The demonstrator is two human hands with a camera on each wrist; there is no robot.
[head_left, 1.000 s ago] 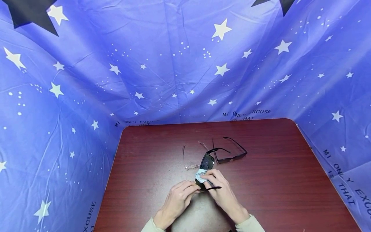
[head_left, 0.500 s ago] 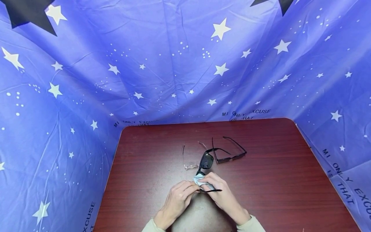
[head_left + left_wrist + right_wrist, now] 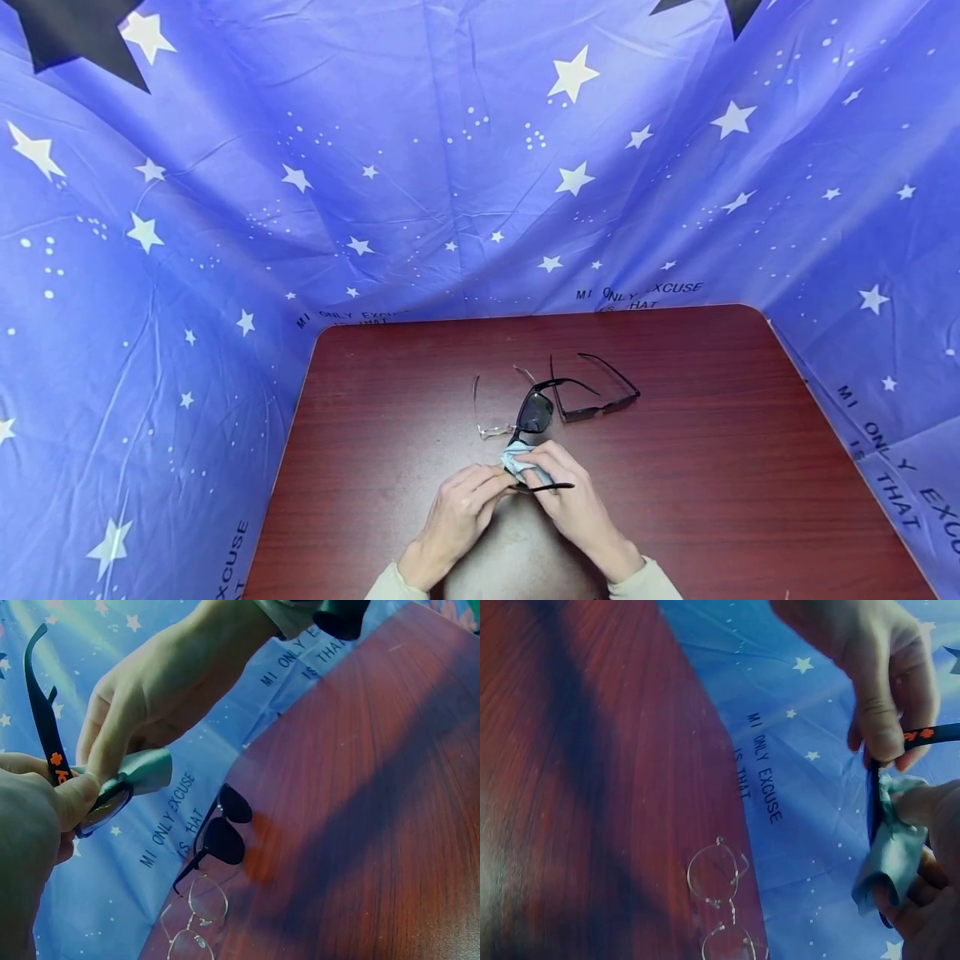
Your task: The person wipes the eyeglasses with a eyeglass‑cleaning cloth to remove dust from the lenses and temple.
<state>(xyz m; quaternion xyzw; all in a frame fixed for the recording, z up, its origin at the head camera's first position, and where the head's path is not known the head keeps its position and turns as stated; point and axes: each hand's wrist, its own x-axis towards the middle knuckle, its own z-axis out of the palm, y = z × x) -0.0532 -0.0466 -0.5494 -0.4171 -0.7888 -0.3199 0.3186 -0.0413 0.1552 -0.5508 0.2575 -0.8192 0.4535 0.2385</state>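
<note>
My left hand (image 3: pixel 461 508) pinches a pair of black sunglasses (image 3: pixel 536 414) near one hinge, above the table. In the right wrist view, orange marking shows on their temple (image 3: pixel 934 735), beside the left hand's thumb. My right hand (image 3: pixel 581 504) grips a light blue cloth (image 3: pixel 517 457), folded over the nearer lens and pressed against it by the fingers. The cloth (image 3: pixel 896 847) covers most of that lens; the farther lens shows dark and uncovered. Both temples of the sunglasses are unfolded.
Clear-framed glasses (image 3: pixel 495 432) lie on the reddish-brown table (image 3: pixel 375 383) beyond the hands, temples unfolded. To their right rest other black sunglasses (image 3: pixel 600 411), with temples pointing away. A blue star-printed curtain (image 3: pixel 450 208) hangs around the table's back and sides.
The cloth in my right hand slid toward me over the nearer lens, then slightly back up. The held sunglasses tilted a little. My left hand stays nearly still, as do the glasses on the table.
</note>
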